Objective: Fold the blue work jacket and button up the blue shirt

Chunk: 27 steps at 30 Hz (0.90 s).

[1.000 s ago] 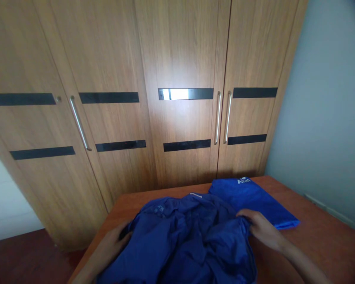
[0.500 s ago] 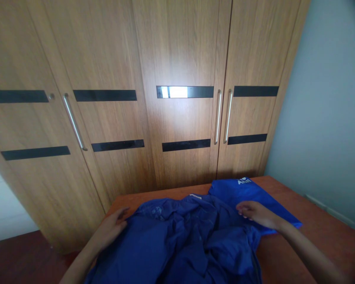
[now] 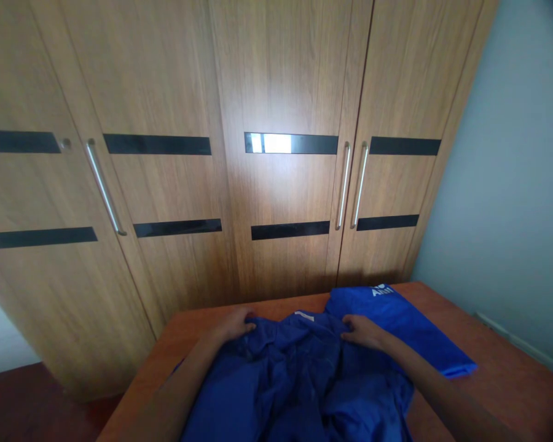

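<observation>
A crumpled dark blue garment point(image 3: 299, 374) lies at the bottom middle, with a small white label at its top edge. My left hand point(image 3: 236, 324) is at the garment's upper left edge, its thumb and fingers closed on the cloth. On the other side of the label, my right hand point(image 3: 362, 331) pinches the upper right edge. Behind my right hand lies a folded, brighter blue cloth item point(image 3: 405, 325) with white lettering; neither hand touches it.
The garment rests on an orange-brown surface point(image 3: 188, 325). Behind it stands a wooden wardrobe point(image 3: 286, 264) with dark strips and metal handles. A pale wall point(image 3: 502, 215) is on the right.
Both hands have moved inward to the garment's top edge and closed on it. Its upper left part is now drawn inward. The view has shifted slightly.
</observation>
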### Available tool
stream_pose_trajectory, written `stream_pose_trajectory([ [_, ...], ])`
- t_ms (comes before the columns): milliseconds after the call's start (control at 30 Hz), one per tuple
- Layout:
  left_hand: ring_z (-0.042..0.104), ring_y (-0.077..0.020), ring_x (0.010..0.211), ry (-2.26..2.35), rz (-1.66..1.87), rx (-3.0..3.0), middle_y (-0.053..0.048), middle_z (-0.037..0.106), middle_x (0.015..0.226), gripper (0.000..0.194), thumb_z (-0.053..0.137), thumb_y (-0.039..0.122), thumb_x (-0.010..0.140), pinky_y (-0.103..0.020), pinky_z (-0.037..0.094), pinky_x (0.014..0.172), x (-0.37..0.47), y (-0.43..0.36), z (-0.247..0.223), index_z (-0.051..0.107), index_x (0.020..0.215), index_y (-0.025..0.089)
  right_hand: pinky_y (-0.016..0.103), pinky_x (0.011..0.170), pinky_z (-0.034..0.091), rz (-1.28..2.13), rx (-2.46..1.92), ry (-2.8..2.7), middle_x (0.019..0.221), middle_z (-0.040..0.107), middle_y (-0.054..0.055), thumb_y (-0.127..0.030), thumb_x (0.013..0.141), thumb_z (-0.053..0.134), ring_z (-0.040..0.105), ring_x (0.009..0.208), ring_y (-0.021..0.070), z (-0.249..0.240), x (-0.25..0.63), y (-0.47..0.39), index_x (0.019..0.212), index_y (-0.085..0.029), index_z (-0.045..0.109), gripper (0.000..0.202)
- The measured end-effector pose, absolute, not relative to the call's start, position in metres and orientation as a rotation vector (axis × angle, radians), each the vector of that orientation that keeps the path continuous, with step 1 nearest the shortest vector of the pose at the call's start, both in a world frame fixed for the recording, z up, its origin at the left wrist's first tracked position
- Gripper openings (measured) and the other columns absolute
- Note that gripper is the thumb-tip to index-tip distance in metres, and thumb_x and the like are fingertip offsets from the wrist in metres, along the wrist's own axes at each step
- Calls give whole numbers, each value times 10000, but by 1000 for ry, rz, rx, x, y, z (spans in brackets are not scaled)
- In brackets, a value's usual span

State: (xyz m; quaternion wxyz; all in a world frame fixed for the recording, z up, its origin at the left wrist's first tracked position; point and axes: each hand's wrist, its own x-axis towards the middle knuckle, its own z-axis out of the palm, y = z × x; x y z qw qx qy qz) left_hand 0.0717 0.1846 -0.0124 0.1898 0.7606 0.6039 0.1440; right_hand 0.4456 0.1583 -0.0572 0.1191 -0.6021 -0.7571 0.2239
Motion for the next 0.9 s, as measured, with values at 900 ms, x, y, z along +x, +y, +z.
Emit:
stream_pose_trajectory([
  [900,663,-278,969,2037,726,2551,-98,744,964,378,426,241,782,-371,505,854,31,157,234,713,1017,167,296,945,436,-170,-1655,-1899,1207,649,99,-256,889,446,585,1129,212,227,426,164,1178,-161,618,349],
])
